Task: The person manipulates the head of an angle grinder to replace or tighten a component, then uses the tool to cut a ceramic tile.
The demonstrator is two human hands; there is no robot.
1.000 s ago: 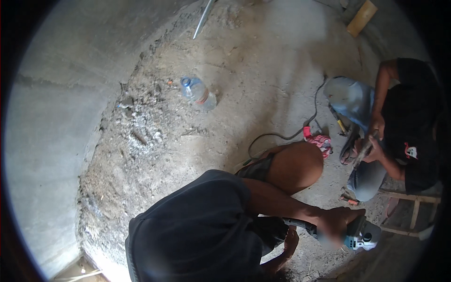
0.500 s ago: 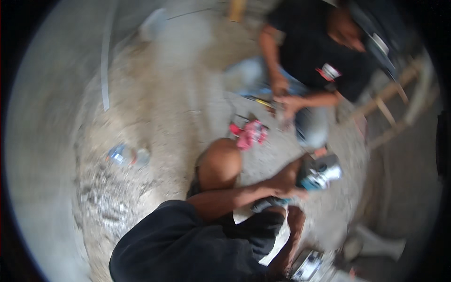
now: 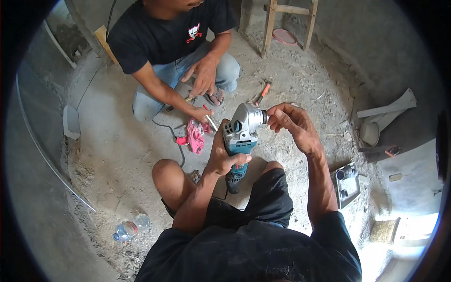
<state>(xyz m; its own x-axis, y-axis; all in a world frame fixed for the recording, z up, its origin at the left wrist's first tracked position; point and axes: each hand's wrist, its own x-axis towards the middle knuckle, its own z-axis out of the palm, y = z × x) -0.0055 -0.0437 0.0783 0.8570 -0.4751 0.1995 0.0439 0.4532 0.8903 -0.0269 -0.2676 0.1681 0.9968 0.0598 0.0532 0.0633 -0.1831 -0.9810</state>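
Note:
My left hand (image 3: 222, 155) is wrapped round the teal body of an angle grinder (image 3: 242, 143), its silver gear head up and its rear end down between my knees. No disc shows on the head. At the head's right side my right hand (image 3: 295, 126) has its fingers curled at the dark spindle collar (image 3: 264, 116), the fingertips touching it. Across from me a co-worker squats, one hand (image 3: 202, 114) holding a thin light-coloured tool beside a pink cloth (image 3: 195, 136); the other hand (image 3: 203, 75) hangs over the knee.
An orange-handled hammer (image 3: 263, 94) lies beyond the grinder. A plastic bottle (image 3: 130, 229) lies at left. On the right are a metal tray (image 3: 346, 185) with dark round parts and a pale bucket (image 3: 369, 133). A wooden frame (image 3: 289, 9) stands at the back. A dark cord (image 3: 181, 152) crosses the floor.
My view has swung, and the scene is sharp now. The grinder has come up in front of me, and my right hand has come to its head. The co-worker's hand has reached beside the pink cloth.

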